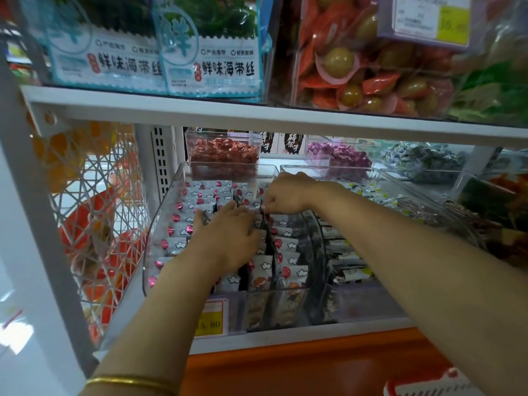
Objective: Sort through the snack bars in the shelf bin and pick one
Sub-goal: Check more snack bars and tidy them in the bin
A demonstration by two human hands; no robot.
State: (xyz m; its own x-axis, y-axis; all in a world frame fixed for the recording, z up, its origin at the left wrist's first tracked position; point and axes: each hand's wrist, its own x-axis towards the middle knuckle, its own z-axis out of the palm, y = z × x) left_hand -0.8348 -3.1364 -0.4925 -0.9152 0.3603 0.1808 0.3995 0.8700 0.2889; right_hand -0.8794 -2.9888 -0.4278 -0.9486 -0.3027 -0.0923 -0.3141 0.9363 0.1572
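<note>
Both hands down in the clear bin (161,221), working through white-wrapped snack bars (285,245).
Left hand (228,238): fingers (218,217) near straight, laid flat on the rows, gripping nothing. Right hand (285,195): fingers (273,206) curled, tips pinching the top edge of a single bar (257,209), just past the left fingertips. More bars stand in rows beneath and on either side of both sets of fingers.
</note>
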